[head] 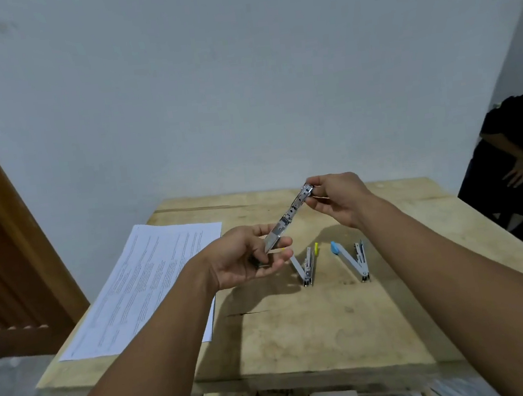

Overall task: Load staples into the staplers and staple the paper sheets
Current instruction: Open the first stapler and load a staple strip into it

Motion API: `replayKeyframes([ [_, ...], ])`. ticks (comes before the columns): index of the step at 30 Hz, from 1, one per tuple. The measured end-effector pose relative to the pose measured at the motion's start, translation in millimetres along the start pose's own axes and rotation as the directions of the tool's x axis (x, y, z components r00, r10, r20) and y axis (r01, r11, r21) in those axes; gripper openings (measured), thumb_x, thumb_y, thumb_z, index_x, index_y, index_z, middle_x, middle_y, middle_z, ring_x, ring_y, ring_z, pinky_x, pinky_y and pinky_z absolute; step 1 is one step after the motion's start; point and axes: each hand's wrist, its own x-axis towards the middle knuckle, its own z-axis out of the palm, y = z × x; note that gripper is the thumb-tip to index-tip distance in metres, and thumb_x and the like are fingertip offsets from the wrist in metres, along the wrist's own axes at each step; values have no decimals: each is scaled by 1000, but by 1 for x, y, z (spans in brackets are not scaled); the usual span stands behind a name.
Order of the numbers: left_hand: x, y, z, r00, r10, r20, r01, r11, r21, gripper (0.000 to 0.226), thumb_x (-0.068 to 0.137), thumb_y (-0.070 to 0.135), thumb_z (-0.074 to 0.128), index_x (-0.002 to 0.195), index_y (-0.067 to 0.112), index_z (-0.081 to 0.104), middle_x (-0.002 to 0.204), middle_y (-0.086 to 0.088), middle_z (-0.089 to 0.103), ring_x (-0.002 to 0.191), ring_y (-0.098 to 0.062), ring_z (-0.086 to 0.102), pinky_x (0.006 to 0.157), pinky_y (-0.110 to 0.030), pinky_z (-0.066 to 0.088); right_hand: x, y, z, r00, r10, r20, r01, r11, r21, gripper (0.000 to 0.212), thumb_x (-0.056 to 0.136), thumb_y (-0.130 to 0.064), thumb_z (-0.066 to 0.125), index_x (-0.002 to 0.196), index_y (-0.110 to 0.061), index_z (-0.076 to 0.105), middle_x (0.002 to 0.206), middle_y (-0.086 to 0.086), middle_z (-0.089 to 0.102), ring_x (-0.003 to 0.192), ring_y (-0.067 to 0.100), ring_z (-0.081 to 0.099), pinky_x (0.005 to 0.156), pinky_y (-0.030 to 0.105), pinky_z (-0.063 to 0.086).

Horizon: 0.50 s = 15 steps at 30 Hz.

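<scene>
Gripping one stapler [291, 215], left hand [247, 260] and right hand [337, 194] hover near two open staplers [308, 265] [361, 260].

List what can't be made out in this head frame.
Head view only:
- held stapler: whether staples are loaded can't be told, too small and blurred. Its lower end is covered by the left hand, its top by the right hand.
- paper sheets: print too small to read; part is hidden by the left forearm.
- person at the right: cut off by the frame edge.
</scene>
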Motion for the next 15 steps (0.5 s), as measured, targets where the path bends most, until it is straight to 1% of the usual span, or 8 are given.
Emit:
replayKeyframes([
  [2,0,1,4,997,-20,81,17,999,37,46,74,-9,41,115,10,50,80,-5,64,67,-17,63,59,-25,55,-3,-3,-1,1000,6,27,-7,1000,20,28,92,11,40,86,0,65,89,16,60,76,23,58,61,25,56],
  [4,2,4,10,989,-60,133,53,997,54,31,84,12,52,114,13,51,73,-3,56,59,-14,54,52,-23,49,-8,-5,2,998,6,70,-8,1000,28,28,92,11,40,87,0,65,83,14,61,72,22,57,62,25,55],
  [6,5,7,19,994,-64,86,63,998,23,25,96,30,43,109,13,56,61,2,44,46,-9,40,38,-17,35,-11,-4,5,996,-14,93,14,1000,-2,26,91,12,42,86,-1,65,80,14,63,69,21,58,61,25,55],
  [8,10,7,27,999,-34,-21,35,999,38,29,100,34,37,97,14,57,55,5,33,38,-5,26,31,-14,20,-11,0,6,990,-120,72,132,974,-186,21,89,9,51,82,-5,65,77,14,64,64,20,59,58,26,56],
  [9,13,7,30,997,-11,-71,17,997,76,28,100,33,36,91,15,55,53,6,29,36,-4,22,30,-13,16,-9,3,6,974,-218,61,226,911,-346,19,87,6,57,80,-9,66,77,12,66,64,20,61,60,28,56],
  [11,16,5,33,990,28,-140,-9,990,139,26,100,31,36,83,17,49,50,7,27,36,-4,18,30,-12,13,-7,8,6,909,-406,88,375,710,-596,14,83,-4,65,80,-16,69,78,7,70,70,19,64,67,32,54],
  [12,17,5,34,986,43,-160,-19,988,150,26,100,31,36,81,17,48,49,8,26,36,-5,18,30,-12,14,-7,9,6,880,-460,121,421,633,-649,12,82,-7,66,81,-18,70,78,4,71,72,18,65,69,31,52],
  [15,18,5,33,975,66,-210,-26,982,187,27,99,29,36,77,18,47,48,7,27,36,-6,18,30,-12,15,-11,11,6,821,-530,211,500,490,-714,10,82,-12,67,83,-19,74,80,1,73,77,16,65,71,26,48],
])
